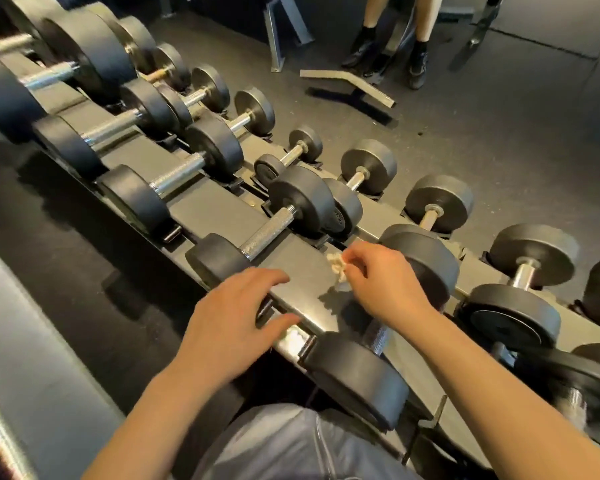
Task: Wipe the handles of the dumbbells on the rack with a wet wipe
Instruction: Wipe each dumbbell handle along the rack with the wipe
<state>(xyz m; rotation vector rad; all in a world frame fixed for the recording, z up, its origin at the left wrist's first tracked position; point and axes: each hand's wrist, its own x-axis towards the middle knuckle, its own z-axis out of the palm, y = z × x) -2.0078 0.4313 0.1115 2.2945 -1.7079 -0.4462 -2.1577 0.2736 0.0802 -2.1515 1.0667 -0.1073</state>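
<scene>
**Hands over the dumbbell rack, wipe pinched in the right**

Far left, a grey floor strip (pixel 32 341) runs beside the dark metal rack (pixel 302 282), whose flat, slightly glossy shelf slants from upper left to lower right. Rows of dumbbells (pixel 201 161) lie across it, each with round matte black heads and a bright, knurled steel bar. The left hand (pixel 232 327) hovers at the rack's near edge with fingers spread and relaxed, gripping nothing; the picture does not settle whether its fingertips touch the shelf. Just beyond it lies the nearest dumbbell handle (pixel 267 233), uncovered and free of both hands. To the right, the right hand (pixel 378 282) pinches a small crumpled white wet wipe (pixel 336 266) between thumb and fingertips, above the bare shelf and just beside a large black dumbbell head (pixel 426 265). Its wrist crosses over another dumbbell's handle (pixel 378 336), largely hiding it. Behind the rack, on the speckled dark floor, stand a grey bench frame (pixel 350 86) and another person's legs (pixel 395 32) in dark shoes.
</scene>
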